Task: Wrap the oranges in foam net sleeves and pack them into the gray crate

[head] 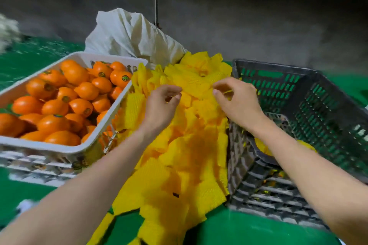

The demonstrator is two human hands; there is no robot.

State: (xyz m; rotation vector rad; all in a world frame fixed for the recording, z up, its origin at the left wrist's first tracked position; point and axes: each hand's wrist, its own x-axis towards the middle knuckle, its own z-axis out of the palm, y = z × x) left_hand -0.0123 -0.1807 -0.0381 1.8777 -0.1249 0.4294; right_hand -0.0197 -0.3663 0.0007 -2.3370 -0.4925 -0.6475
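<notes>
Left hand [162, 103] and right hand [237, 101] both pinching yellow foam net sleeves [191, 145], piled between white crate of oranges [65, 101] and gray plastic crate [310, 117] on green floor [249, 228].

Oranges [59, 101]: bright orange skins; several carry a small round sticker in dark green and yellow.
White crate [49, 151]: white plastic, lattice-patterned sides.
Foam net sleeves [185, 145]: vivid yellow, fine ribbed mesh texture, heaped in overlapping pieces.
Gray crate [318, 109]: dark gray plastic, walls patterned with rows of narrow slots; green shows through the slots.
Sack [131, 36]: off-white, creased cloth.
Floor [249, 230]: glossy green.
Wall [239, 16]: dull dark gray, mottled.
</notes>
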